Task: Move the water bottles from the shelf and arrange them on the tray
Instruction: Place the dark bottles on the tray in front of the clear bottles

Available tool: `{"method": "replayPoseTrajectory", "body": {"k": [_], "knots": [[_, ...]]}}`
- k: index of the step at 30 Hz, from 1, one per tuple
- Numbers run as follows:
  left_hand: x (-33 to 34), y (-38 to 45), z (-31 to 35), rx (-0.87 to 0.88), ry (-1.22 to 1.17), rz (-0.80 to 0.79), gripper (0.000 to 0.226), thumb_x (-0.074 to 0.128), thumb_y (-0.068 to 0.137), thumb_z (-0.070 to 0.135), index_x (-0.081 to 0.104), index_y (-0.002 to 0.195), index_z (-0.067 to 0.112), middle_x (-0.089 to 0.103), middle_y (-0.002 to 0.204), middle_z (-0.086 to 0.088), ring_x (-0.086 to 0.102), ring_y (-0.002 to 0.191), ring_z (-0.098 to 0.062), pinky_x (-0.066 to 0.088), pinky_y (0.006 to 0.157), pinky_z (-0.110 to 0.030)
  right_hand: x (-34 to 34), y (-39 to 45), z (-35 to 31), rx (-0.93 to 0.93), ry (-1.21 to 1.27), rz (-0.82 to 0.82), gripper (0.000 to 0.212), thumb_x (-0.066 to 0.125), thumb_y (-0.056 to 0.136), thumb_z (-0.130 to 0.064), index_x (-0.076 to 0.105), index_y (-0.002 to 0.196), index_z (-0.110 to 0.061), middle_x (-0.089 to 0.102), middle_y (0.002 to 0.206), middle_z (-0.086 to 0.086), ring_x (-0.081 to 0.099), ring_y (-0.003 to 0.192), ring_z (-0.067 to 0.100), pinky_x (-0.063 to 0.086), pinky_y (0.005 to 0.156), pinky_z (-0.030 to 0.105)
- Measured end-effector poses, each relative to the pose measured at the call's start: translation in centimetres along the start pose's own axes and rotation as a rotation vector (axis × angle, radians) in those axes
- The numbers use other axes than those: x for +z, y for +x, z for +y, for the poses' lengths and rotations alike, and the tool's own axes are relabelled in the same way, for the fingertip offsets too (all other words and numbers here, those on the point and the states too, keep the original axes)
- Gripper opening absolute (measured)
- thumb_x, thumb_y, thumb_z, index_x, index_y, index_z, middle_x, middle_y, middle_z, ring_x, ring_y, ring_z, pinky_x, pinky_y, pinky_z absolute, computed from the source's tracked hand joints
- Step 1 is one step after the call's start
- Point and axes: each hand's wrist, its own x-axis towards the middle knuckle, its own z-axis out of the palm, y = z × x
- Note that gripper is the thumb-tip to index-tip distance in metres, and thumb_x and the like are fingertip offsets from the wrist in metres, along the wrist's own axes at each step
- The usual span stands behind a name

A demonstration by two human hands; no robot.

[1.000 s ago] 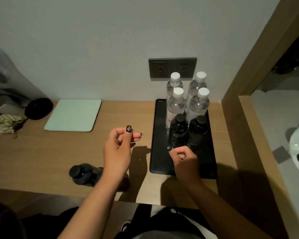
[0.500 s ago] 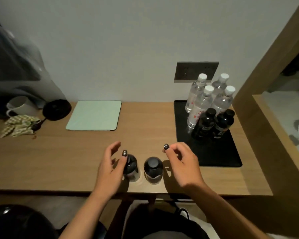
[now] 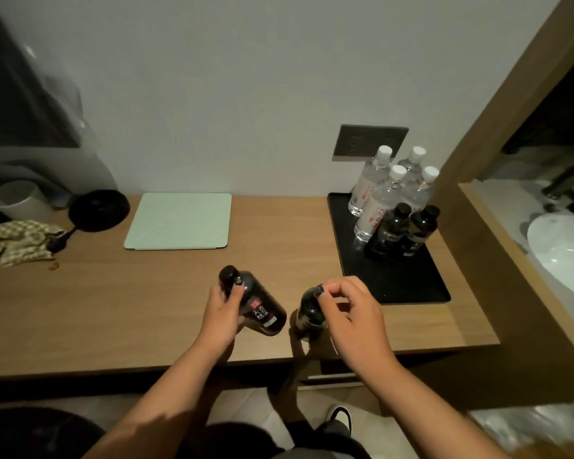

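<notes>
Head view: left hand grips a dark bottle, fingers curled round its upper body; the bottle is tilted, cap toward 11 o'clock, lifted over the front of the wooden counter. Right hand holds a second dark bottle just beside the first, at its 3 o'clock, fingers curled round the top near the cap; whether its base touches the counter cannot be told. Black tray sits on the counter at 2 o'clock from the hands, apart from them. At the tray's back corner stand four clear bottles with white caps, upright and close together; two more dark bottles stand just in front of them. Pale green pad lies at 11 o'clock; white mug far left; sink far right.
</notes>
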Motion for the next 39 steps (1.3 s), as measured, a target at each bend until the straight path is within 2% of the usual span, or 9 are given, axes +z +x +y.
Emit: {"method": "replayPoseTrajectory", "body": {"k": [5, 10, 17, 20, 23, 28, 31, 34, 39], "knots": [[-1.9, -0.8, 1.8, -0.05, -0.279, 0.12, 0.045, 0.048, 0.097, 0.036, 0.044, 0.134, 0.012, 0.055, 0.129, -0.013, 0.056, 0.119, -0.029, 0.053, 0.09, -0.048, 1.5, 0.4, -1.4, -0.051, -0.111, -0.103, 0.012, 0.06, 0.09, -0.019, 0.06, 0.1, -0.024, 0.053, 0.102, -0.013, 0.053, 0.094, -0.001, 0.044, 0.079, 0.01], [-2.5, -3.1, 5.7, 0.008, -0.338, 0.083, 0.038, 0.049, 0.095, 0.044, 0.054, 0.12, 0.016, 0.062, 0.119, -0.009, 0.06, 0.112, -0.025, 0.055, 0.087, -0.051, 4.2, 1.0, -1.5, -0.089, -0.347, -0.323, 0.068, 0.065, 0.086, -0.035, 0.028, 0.142, -0.027, 0.036, 0.134, -0.011, 0.036, 0.122, 0.003, 0.038, 0.097, 0.023], [-3.1, -4.9, 9.5, 0.017, -0.371, 0.061, 0.051, 0.054, 0.085, 0.058, 0.061, 0.12, 0.021, 0.066, 0.115, -0.004, 0.062, 0.109, -0.022, 0.053, 0.089, -0.048, 5.0, 1.8, -2.2, -0.222, -0.105, -0.174, 0.063, 0.079, 0.073, -0.028, 0.049, 0.128, -0.028, 0.053, 0.114, -0.018, 0.049, 0.104, -0.009, 0.037, 0.086, 0.001], [-2.5, -5.6, 9.6, 0.108, -0.356, -0.029, 0.056, 0.05, 0.078, 0.062, 0.064, 0.12, 0.028, 0.07, 0.115, 0.002, 0.062, 0.111, -0.017, 0.047, 0.096, -0.044, 4.9, 1.7, -2.5, -0.094, 0.105, -0.19, 0.056, 0.08, 0.067, -0.031, 0.057, 0.118, -0.034, 0.063, 0.112, -0.018, 0.058, 0.105, -0.001, 0.048, 0.093, 0.021], [-1.0, -5.8, 9.4, 0.072, -0.482, -0.113, 0.055, 0.05, 0.078, 0.057, 0.065, 0.115, 0.018, 0.072, 0.106, -0.008, 0.067, 0.098, -0.021, 0.049, 0.093, -0.044, 4.9, 1.1, -2.4, -0.005, 0.218, -0.243, 0.061, 0.078, 0.064, -0.039, 0.06, 0.121, -0.028, 0.069, 0.11, -0.011, 0.064, 0.103, 0.007, 0.052, 0.093, 0.037], [1.2, -5.5, 9.0, 0.02, -0.532, -0.071, 0.07, 0.054, 0.075, 0.064, 0.061, 0.117, 0.009, 0.067, 0.103, -0.02, 0.067, 0.091, -0.028, 0.053, 0.086, -0.045, 3.0, 0.7, -1.9, 0.024, 0.181, -0.344, 0.045, 0.069, 0.08, -0.038, 0.061, 0.124, -0.029, 0.069, 0.112, -0.011, 0.063, 0.105, 0.004, 0.051, 0.093, 0.032], [1.6, -5.4, 8.0, 0.006, -0.493, -0.083, 0.071, 0.052, 0.075, 0.065, 0.058, 0.122, 0.013, 0.068, 0.105, -0.019, 0.067, 0.093, -0.03, 0.054, 0.086, -0.045, 0.9, 1.3, -1.1, -0.021, 0.064, -0.123, 0.024, 0.062, 0.089, -0.028, 0.066, 0.113, -0.025, 0.067, 0.105, -0.012, 0.061, 0.098, -0.002, 0.05, 0.084, 0.02], [1.5, -5.2, 7.1, -0.003, -0.451, -0.083, 0.069, 0.053, 0.073, 0.067, 0.059, 0.121, 0.018, 0.068, 0.108, -0.018, 0.067, 0.096, -0.032, 0.052, 0.088, -0.047, -0.5, 2.9, 1.3, 0.012, -0.113, 0.084, 0.028, 0.061, 0.09, -0.028, 0.059, 0.118, -0.026, 0.057, 0.113, -0.012, 0.055, 0.103, 0.0, 0.043, 0.079, 0.011], [0.9, -5.6, 6.1, -0.084, -0.49, -0.093, 0.068, 0.059, 0.068, 0.063, 0.06, 0.117, 0.016, 0.07, 0.097, -0.014, 0.068, 0.088, -0.028, 0.054, 0.082, -0.043, 0.5, 3.6, 5.5, 0.151, -0.115, -0.178, 0.047, 0.065, 0.087, -0.032, 0.049, 0.131, -0.028, 0.048, 0.134, -0.008, 0.045, 0.125, 0.009, 0.044, 0.102, 0.033]]}}
